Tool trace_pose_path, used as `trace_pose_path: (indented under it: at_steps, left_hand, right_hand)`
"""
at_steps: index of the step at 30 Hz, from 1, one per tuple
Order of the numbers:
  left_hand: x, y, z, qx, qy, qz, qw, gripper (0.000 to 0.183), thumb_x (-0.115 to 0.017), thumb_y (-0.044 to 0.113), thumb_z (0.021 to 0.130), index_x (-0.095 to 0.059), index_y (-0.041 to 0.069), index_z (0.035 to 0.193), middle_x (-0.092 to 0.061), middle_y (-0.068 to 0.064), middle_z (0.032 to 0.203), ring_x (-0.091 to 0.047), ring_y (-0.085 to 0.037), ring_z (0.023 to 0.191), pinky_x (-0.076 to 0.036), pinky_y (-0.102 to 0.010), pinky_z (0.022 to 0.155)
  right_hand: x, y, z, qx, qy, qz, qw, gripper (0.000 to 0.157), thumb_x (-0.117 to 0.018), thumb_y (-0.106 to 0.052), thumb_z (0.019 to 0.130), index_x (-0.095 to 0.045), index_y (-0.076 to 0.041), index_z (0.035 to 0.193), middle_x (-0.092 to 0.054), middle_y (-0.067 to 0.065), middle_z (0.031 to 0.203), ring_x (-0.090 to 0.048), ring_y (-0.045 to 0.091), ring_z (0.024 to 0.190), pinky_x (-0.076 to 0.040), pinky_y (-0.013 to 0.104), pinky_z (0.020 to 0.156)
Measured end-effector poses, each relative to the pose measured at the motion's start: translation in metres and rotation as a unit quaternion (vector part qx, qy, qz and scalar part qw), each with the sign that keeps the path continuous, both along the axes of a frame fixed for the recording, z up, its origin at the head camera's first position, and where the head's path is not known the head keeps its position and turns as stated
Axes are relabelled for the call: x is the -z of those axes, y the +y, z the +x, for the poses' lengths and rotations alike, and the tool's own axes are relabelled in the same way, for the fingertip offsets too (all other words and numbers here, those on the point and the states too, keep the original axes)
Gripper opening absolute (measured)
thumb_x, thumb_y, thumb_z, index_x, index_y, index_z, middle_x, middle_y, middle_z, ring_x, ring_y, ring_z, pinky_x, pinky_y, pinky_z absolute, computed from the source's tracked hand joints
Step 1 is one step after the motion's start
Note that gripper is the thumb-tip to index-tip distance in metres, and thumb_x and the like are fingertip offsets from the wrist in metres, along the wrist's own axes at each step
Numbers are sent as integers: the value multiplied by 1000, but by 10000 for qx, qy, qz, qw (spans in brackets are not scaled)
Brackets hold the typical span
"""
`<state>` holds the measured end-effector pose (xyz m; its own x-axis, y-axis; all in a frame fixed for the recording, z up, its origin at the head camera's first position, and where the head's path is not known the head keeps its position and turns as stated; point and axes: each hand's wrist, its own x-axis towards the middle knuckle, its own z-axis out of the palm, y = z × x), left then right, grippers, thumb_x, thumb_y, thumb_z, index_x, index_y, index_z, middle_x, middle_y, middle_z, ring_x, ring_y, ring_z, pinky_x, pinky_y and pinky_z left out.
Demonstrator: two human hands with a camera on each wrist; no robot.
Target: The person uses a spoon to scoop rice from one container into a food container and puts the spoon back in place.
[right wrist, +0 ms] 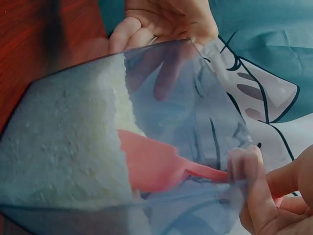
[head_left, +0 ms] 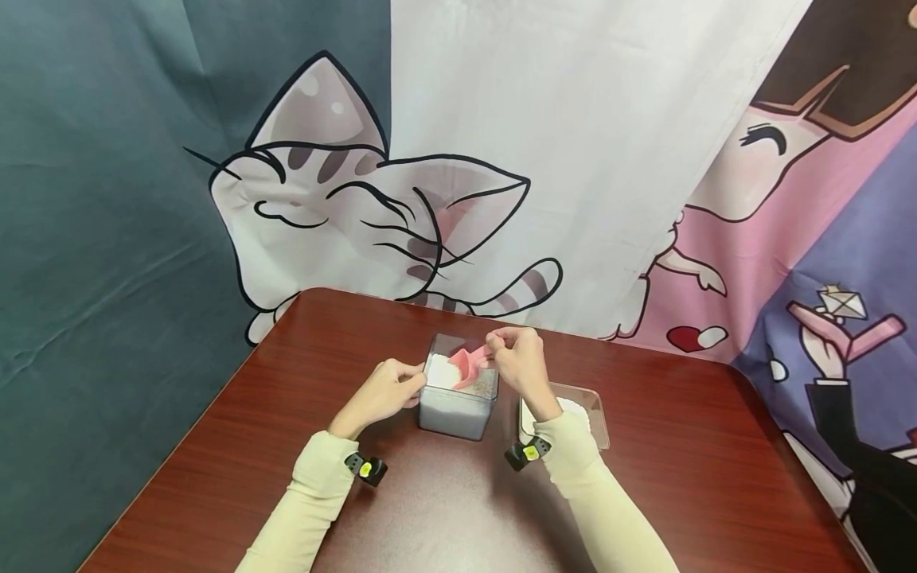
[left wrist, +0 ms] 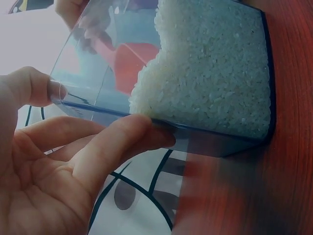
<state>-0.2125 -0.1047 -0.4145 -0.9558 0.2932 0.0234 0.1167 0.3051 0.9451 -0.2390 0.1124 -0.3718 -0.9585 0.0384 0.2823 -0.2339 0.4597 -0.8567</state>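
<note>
A clear square container (head_left: 453, 422) filled well up with white rice (left wrist: 210, 73) stands on the table. My left hand (head_left: 387, 390) holds it at its left side, thumb at the rim and fingers along the outer wall. With my right hand (head_left: 521, 362) I pinch the handle of a pink scoop (head_left: 464, 370) over the container's right side. In the right wrist view, the scoop's head (right wrist: 151, 164) is inside the container, its front edge at the rice surface. The wall and rim overlap part of my right fingers there.
A shallow clear tray (head_left: 600, 422) with something white in it sits to the right, partly behind my right forearm. The reddish-brown table (head_left: 286, 382) reaches back to a cartoon-printed curtain (head_left: 458, 95). Each wrist wears a small black camera.
</note>
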Motion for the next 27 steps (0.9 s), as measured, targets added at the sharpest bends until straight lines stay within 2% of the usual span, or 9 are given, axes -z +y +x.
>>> trace_pose_path:
  at_steps: [11,13,17,21,25,27]
  left_hand:
    - [1,0,-2,17,4,-46,10000,29,-52,10,88,-64,-7,108,-55,-18,124,-63,-18,75,-57,-30,69]
    - [-4,0,0,43,20,-61,10000,29,-51,8,88,-63,-10,107,-54,-20,123,-63,-21,75,-57,-32,69]
    - [-22,1,10,114,52,-93,9999,29,-50,6,88,-61,-13,107,-53,-24,122,-64,-26,78,-56,-38,72]
    - [-34,1,19,191,55,-93,9998,31,-48,6,89,-60,-15,109,-52,-26,123,-64,-27,81,-56,-37,74]
    - [-33,1,17,207,100,-36,9997,30,-48,6,89,-60,-15,107,-50,-27,124,-65,-27,79,-57,-34,72]
    - [-25,0,12,211,77,-8,9997,30,-49,6,89,-61,-15,106,-51,-26,124,-65,-26,78,-57,-33,70]
  right_hand:
    - [6,-5,-2,131,-114,54,9998,15,-58,-5,85,-70,4,82,-66,7,62,-63,10,52,-54,20,54]
    - [5,-5,-2,130,-179,-83,9997,15,-58,-4,84,-70,6,83,-67,8,62,-63,10,52,-53,20,53]
    - [5,-4,-1,-5,-506,-730,9960,14,-57,0,85,-67,9,83,-66,14,65,-64,14,51,-56,23,53]
    - [3,-4,-2,-51,-833,-1046,9910,14,-56,1,85,-66,10,83,-66,15,65,-64,15,51,-57,26,54]
    - [1,-4,-1,-128,-999,-1027,9896,14,-56,0,84,-67,9,83,-65,13,65,-64,15,53,-57,27,55]
    - [2,-3,-1,-186,-1031,-1112,9883,15,-56,1,84,-66,11,84,-65,14,66,-64,15,54,-57,27,56]
